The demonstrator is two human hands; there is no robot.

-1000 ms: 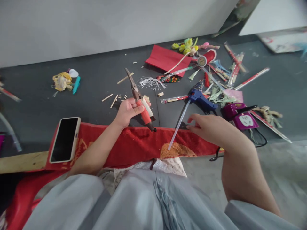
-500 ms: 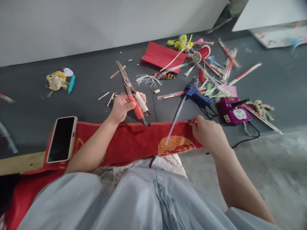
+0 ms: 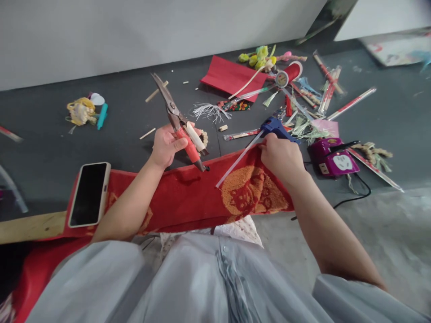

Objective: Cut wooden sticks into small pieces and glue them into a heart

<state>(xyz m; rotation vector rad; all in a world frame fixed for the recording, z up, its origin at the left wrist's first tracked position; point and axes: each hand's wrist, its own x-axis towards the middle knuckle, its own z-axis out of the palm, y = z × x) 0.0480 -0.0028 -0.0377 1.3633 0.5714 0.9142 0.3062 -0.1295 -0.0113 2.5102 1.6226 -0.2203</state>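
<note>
With a short stick (image 3: 147, 133) already cut at its ten o'clock, the left hand (image 3: 164, 146) grips snips (image 3: 172, 108); the right hand (image 3: 279, 154) apparently pinches the unsmoothed red towel (image 3: 188, 202).

A pale grey-blue shirt (image 3: 161, 287) was worn, well back from the fingers (image 3: 179, 143), with a small round button (image 3: 225, 248) and crinkled folds (image 3: 227, 282) down its front. Loose, short sleeves (image 3: 350, 291) ended far behind the fingertips. White lacy cloth (image 3: 239, 231) showed nearer them.
</note>
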